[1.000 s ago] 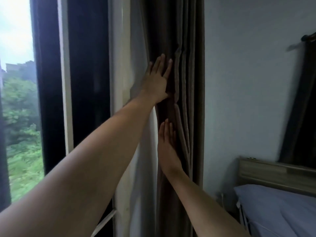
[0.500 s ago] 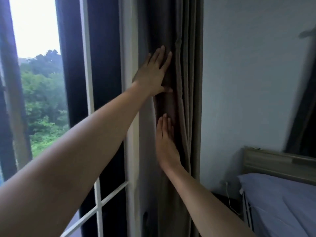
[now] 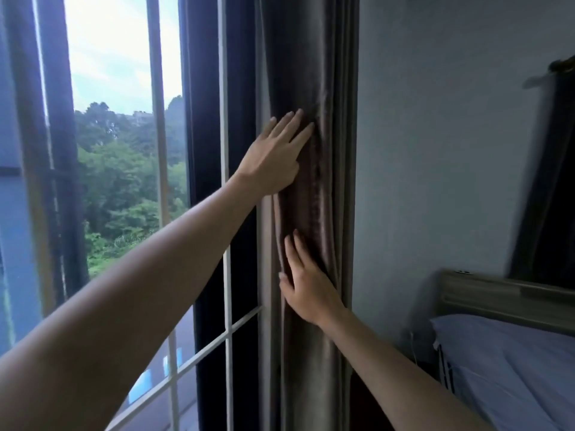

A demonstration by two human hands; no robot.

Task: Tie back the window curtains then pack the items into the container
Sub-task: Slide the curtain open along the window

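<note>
Brown, satiny gathered window curtain (image 3: 311,57) hangs as a narrow vertical bundle between the dark window frame (image 3: 205,119) and the pale grey wall (image 3: 435,150). No tie is visible around it.

Head view, hands:
- Left hand (image 3: 273,157) is the upper one. Its fingers are straight and slightly spread, and its palm lies flat against the left side of the curtain folds. It grips nothing.
- Right hand (image 3: 308,287) is the lower one, directly beneath the left, with a stretch of fabric between them. Its fingers are straight and close together, pointing up, and are laid flat on the folds; the thumb lies at the bundle's left edge.

Both forearms reach in from the bottom of the frame.

Surroundings: white window grille bars (image 3: 227,306) cross the glass left of the curtain, with green trees (image 3: 124,181) and bright sky outside. At lower right is a bed with light blue bedding (image 3: 513,368), backed by a wood-tone headboard (image 3: 497,290). Above the headboard hangs a second dark curtain (image 3: 547,197), well apart from the hands — blurred, detail unclear.
</note>
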